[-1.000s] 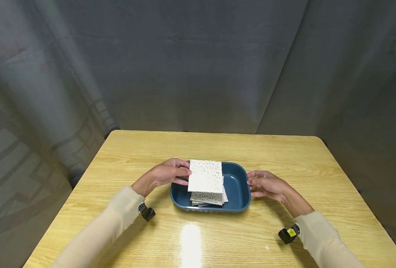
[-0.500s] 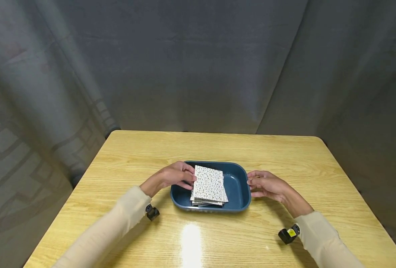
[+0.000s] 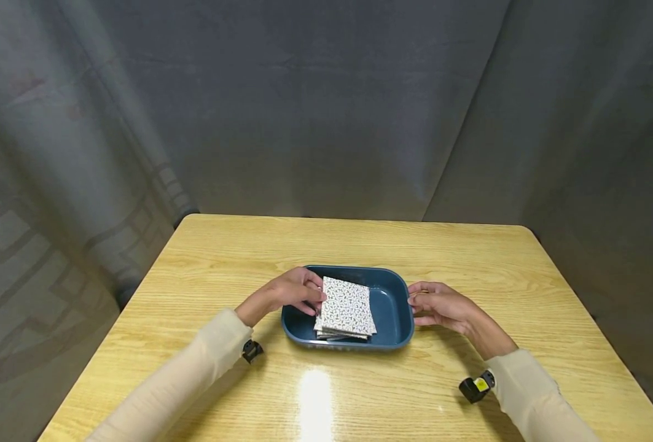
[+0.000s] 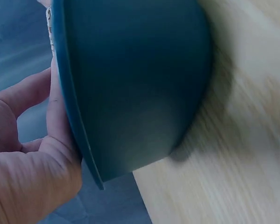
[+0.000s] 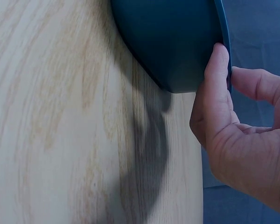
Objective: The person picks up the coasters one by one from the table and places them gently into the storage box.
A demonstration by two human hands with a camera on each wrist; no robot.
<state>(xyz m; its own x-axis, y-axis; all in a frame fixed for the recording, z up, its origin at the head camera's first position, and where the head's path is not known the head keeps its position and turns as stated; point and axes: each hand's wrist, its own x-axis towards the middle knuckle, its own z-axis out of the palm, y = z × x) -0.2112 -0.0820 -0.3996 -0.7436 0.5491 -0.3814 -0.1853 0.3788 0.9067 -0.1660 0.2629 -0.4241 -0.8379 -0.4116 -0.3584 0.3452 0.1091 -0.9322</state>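
Observation:
In the head view a dark blue oblong basin (image 3: 388,310) stands on the table. Inside it, left of the middle, lies a small stack of thin white squares (image 3: 340,335) with a fine dark pattern. The topmost patterned square (image 3: 349,306) sits a little askew on the stack. My left hand (image 3: 295,290) reaches over the basin's left end and holds that square by its left edge, thumb on top. At the other end my right hand (image 3: 441,304) pinches the basin's rim, thumb inside and fingers outside, as the right wrist view of the basin wall (image 5: 177,46) shows.
The wooden table (image 3: 221,245) has rounded far corners, and a bright light reflection lies in front of the basin. Grey curtains (image 3: 326,110) hang behind and beside the table.
My left hand has come down and slightly right with the patterned square, which was held above the stack and now rests on it. My right hand has stayed at the rim.

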